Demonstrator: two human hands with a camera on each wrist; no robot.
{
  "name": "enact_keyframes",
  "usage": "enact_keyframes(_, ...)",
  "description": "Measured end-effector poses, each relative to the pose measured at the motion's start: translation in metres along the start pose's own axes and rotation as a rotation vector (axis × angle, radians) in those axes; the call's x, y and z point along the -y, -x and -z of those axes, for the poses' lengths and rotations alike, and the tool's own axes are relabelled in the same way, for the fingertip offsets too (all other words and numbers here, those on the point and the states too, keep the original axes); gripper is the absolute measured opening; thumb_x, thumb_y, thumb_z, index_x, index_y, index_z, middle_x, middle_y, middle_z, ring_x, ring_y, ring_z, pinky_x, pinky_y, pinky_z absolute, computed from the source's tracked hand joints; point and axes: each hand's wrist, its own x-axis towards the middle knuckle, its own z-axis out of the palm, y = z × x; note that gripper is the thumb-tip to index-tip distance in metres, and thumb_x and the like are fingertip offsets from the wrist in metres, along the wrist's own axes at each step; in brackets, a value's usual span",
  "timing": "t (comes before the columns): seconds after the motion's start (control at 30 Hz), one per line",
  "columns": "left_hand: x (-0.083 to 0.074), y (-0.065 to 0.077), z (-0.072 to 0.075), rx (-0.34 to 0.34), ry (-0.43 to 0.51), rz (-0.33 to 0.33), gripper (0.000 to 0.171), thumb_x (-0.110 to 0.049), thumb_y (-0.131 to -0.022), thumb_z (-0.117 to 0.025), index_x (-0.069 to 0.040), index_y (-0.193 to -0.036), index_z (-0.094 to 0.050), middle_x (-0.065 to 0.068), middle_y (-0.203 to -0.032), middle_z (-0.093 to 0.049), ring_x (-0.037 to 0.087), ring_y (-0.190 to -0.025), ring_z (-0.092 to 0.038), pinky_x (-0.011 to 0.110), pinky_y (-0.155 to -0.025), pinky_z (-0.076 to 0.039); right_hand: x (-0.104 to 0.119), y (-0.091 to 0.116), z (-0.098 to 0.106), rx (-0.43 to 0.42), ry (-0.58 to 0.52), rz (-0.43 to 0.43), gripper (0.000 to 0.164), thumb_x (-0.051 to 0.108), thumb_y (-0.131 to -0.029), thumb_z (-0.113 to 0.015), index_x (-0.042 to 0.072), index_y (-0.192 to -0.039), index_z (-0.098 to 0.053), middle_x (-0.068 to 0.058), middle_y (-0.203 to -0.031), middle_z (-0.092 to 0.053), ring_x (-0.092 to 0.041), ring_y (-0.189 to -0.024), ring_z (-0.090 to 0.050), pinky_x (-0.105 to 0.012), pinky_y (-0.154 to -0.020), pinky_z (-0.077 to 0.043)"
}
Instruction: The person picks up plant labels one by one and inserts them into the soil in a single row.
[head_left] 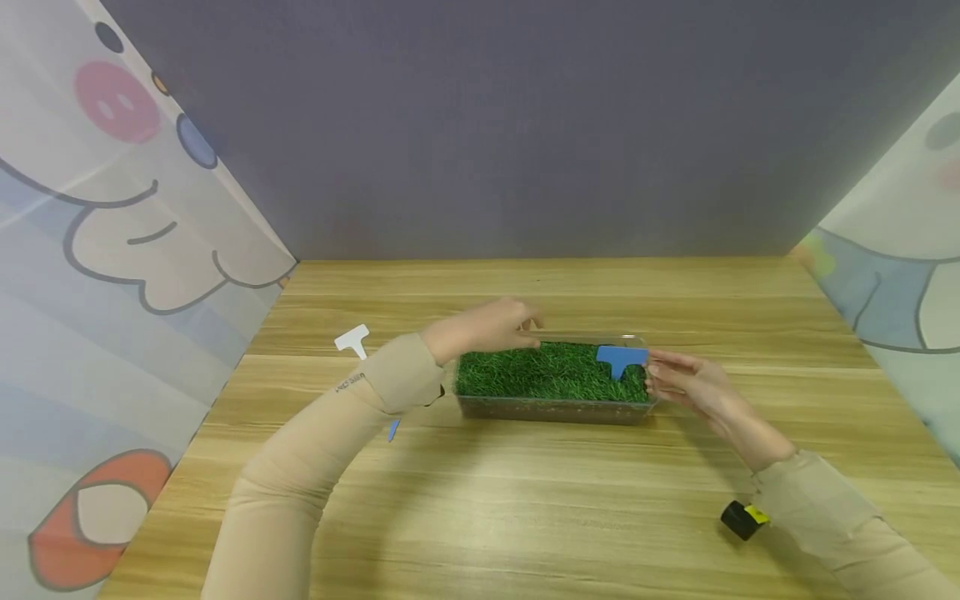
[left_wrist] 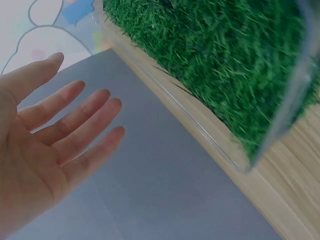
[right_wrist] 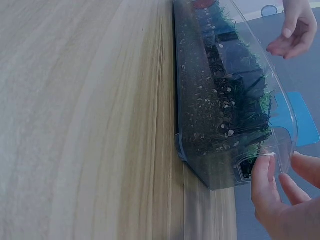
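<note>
A clear plastic box (head_left: 555, 408) filled with dark soil and topped with green grass (head_left: 551, 371) sits on the table. Near its right end, a blue T-shaped plant label (head_left: 622, 357) stands upright in the grass. My right hand (head_left: 701, 387) is at that end, its fingertips (right_wrist: 264, 167) touching the box's end wall around a cutout; the fingers look loosely bent. Above the back left part of the box hovers my left hand (head_left: 491, 325), palm and spread fingers visible in the left wrist view, holding nothing.
On the left of the table lies a white T-shaped label (head_left: 352, 339). A blue tip (head_left: 393, 429) shows beside the left forearm, which hides the rest. A grey panel (head_left: 525, 125) rises behind the table, and patterned curtains (head_left: 97, 250) hang at both sides.
</note>
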Motion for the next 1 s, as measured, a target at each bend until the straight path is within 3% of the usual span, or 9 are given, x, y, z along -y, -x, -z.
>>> enact_keyframes(0.47, 0.027, 0.032, -0.001, -0.078, 0.021, 0.066, 0.034, -0.02, -0.086, -0.058, 0.0, -0.114, -0.055, 0.011, -0.106, -0.059, 0.021, -0.096, -0.055, 0.029, -0.084, -0.045, 0.0, 0.0, 0.001, 0.0, 0.004, -0.001, 0.064, 0.015, -0.083, -0.061, -0.003, -0.135, -0.027, 0.007, -0.094, -0.062, -0.01, -0.085, -0.061, -0.027, -0.083, -0.047)
enact_keyframes(0.57, 0.042, 0.039, -0.005, -0.115, 0.058, 0.051, 0.035, -0.024, -0.086, -0.058, -0.001, -0.112, -0.056, 0.011, -0.105, -0.06, 0.02, -0.094, -0.056, 0.029, -0.083, -0.046, 0.0, -0.001, 0.001, -0.002, 0.018, -0.001, 0.068, 0.016, -0.083, -0.061, -0.005, -0.136, -0.023, 0.008, -0.094, -0.062, -0.01, -0.085, -0.061, -0.027, -0.083, -0.047)
enact_keyframes(0.77, 0.055, 0.06, -0.006, -0.183, 0.093, 0.051, 0.032, -0.022, -0.086, -0.058, 0.001, -0.108, -0.057, 0.012, -0.099, -0.061, 0.022, -0.09, -0.058, 0.031, -0.079, -0.048, -0.001, -0.002, 0.001, 0.003, 0.008, 0.003, 0.066, 0.015, -0.084, -0.06, -0.005, -0.135, -0.025, 0.008, -0.094, -0.063, -0.01, -0.085, -0.061, -0.026, -0.082, -0.047)
enact_keyframes(0.8, 0.05, 0.066, -0.003, -0.18, 0.089, 0.076, 0.03, -0.017, -0.086, -0.058, 0.003, -0.108, -0.057, 0.014, -0.098, -0.061, 0.023, -0.09, -0.058, 0.032, -0.079, -0.048, -0.001, -0.002, 0.001, 0.004, 0.003, 0.003, 0.066, 0.015, -0.084, -0.06, -0.005, -0.135, -0.025, 0.008, -0.094, -0.063, -0.01, -0.085, -0.061, -0.026, -0.082, -0.047)
enact_keyframes(1.0, 0.061, 0.083, -0.006, -0.21, 0.086, 0.109, 0.027, -0.015, -0.086, -0.057, 0.003, -0.106, -0.058, 0.014, -0.095, -0.061, 0.024, -0.086, -0.058, 0.032, -0.074, -0.049, -0.001, -0.001, 0.001, 0.003, 0.005, 0.001, 0.068, 0.015, -0.084, -0.06, -0.006, -0.136, -0.022, 0.008, -0.094, -0.062, -0.01, -0.085, -0.061, -0.027, -0.083, -0.047)
